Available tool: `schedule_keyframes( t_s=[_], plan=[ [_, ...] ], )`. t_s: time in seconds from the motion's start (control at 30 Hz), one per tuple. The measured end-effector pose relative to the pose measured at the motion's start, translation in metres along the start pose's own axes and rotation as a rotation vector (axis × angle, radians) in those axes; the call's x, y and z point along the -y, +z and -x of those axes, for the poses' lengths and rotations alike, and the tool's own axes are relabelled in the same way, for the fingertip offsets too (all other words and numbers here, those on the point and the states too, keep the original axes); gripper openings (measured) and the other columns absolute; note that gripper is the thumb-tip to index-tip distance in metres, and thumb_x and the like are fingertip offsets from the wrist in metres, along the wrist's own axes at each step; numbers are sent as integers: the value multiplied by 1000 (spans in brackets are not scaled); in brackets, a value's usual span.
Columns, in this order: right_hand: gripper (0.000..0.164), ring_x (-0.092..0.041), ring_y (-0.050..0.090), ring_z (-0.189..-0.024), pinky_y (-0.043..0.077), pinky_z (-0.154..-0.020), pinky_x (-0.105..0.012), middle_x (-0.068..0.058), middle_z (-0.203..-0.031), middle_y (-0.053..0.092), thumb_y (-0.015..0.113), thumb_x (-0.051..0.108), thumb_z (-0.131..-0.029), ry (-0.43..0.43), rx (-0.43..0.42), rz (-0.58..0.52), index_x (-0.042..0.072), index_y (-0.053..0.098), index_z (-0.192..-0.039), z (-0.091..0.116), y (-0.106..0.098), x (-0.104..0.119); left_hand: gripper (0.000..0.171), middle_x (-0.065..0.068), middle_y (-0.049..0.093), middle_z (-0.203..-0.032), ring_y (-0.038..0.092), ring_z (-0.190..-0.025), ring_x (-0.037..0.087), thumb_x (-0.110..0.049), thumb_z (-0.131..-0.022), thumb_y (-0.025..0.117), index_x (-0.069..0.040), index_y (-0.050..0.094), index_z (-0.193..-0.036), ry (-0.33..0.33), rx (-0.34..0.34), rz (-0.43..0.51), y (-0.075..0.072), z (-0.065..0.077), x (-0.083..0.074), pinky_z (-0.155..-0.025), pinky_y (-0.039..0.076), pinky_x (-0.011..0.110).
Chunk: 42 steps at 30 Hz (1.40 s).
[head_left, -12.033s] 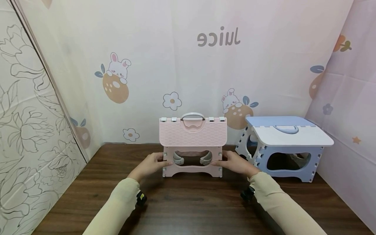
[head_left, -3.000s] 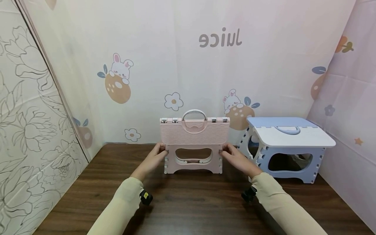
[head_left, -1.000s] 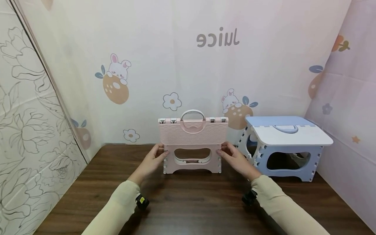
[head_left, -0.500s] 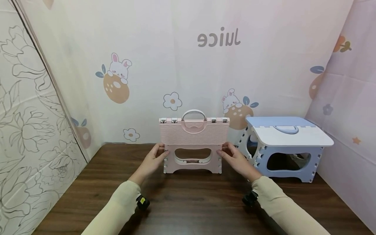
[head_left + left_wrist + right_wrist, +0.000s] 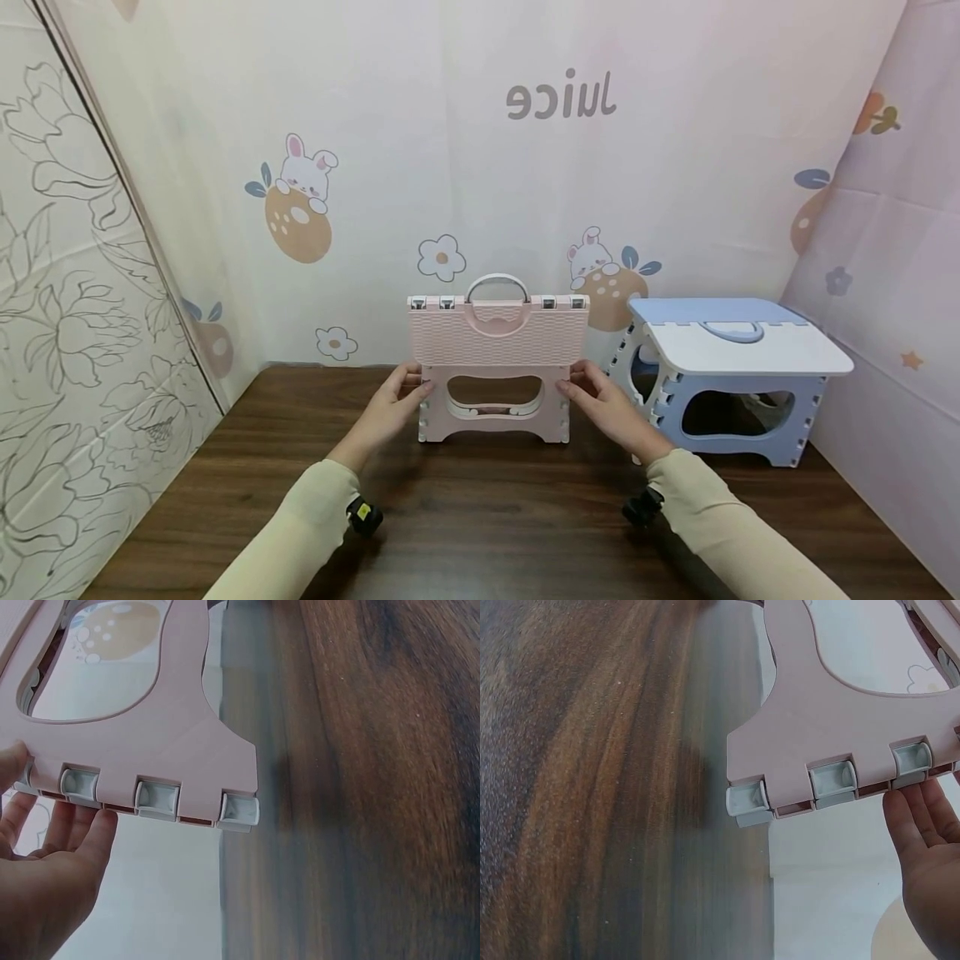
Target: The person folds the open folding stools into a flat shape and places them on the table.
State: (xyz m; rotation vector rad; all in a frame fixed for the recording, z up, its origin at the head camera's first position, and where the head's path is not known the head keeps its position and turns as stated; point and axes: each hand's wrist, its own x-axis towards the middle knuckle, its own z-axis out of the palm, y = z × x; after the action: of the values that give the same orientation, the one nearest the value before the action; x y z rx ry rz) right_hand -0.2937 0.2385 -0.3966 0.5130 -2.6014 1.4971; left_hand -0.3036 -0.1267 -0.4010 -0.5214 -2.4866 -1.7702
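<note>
A pink folding stool (image 5: 450, 342) stands folded on its edge on the brown wooden table, its white carry handle (image 5: 497, 277) raised on top. The textured seat panel hangs over the upper part, and a leg panel with an oval opening shows below. My left hand (image 5: 381, 417) holds its left side edge, thumb on the front face and fingers behind. On the opposite edge my right hand (image 5: 609, 410) grips it in the same way. Grey-white hinge clips (image 5: 157, 798) line the leg panel's side beside my left fingers; similar clips (image 5: 832, 778) show by my right fingers.
A blue and white folding stool (image 5: 750, 350) stands unfolded on the right, close to my right forearm. Behind the wooden table (image 5: 480, 517) hangs a pale printed curtain (image 5: 375, 167), with side sheets at left and right.
Since 12 seconds ago both hands have shifted higher on the pink stool, and its handle has risen. Over the last second its top edge has lifted slightly. The blue and white stool stays put.
</note>
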Motion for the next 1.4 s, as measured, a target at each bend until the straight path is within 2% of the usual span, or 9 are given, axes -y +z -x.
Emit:
schedule_keyframes(
  t_s=[0.3, 0.5, 0.87, 1.23, 1.4],
  plan=[
    [43, -31, 56, -117, 46, -98, -54, -14, -128, 58, 57, 43, -102, 17, -5, 16, 16, 48, -134, 1, -3, 3, 41, 14, 56, -131, 55, -118, 30, -33, -102, 61, -14, 52, -136, -26, 7, 18, 0, 1, -5, -95, 47, 50],
    [44, -32, 56, -117, 46, -97, -53, -15, -127, 58, 56, 42, -103, 6, -8, 16, 14, 48, -135, 3, -4, 6, 42, 14, 56, -129, 55, -117, 29, -33, -102, 61, -13, 52, -137, -26, 12, 43, 0, 2, -9, -97, 46, 51],
    [43, -29, 56, -112, 46, -95, -49, -13, -123, 59, 56, 42, -103, 4, -6, 10, 13, 50, -134, 3, -4, 8, 43, 15, 56, -127, 55, -116, 30, -36, -102, 59, -11, 52, -137, -28, 17, 35, -2, 4, -11, -96, 46, 53],
    [40, -26, 57, -106, 47, -91, -46, -10, -118, 60, 56, 40, -104, -12, 0, 26, 11, 52, -131, 4, -4, 7, 38, 15, 58, -119, 55, -109, 28, -34, -103, 59, -10, 54, -131, -43, 9, 37, -1, 6, -13, -95, 45, 55],
    [38, -26, 57, -100, 48, -88, -46, -10, -112, 60, 56, 40, -103, -20, -1, 20, 10, 54, -127, 3, -3, 6, 39, 13, 58, -119, 54, -108, 27, -38, -102, 60, -13, 55, -131, -59, 6, 33, -1, 6, -10, -90, 48, 46]
  ],
)
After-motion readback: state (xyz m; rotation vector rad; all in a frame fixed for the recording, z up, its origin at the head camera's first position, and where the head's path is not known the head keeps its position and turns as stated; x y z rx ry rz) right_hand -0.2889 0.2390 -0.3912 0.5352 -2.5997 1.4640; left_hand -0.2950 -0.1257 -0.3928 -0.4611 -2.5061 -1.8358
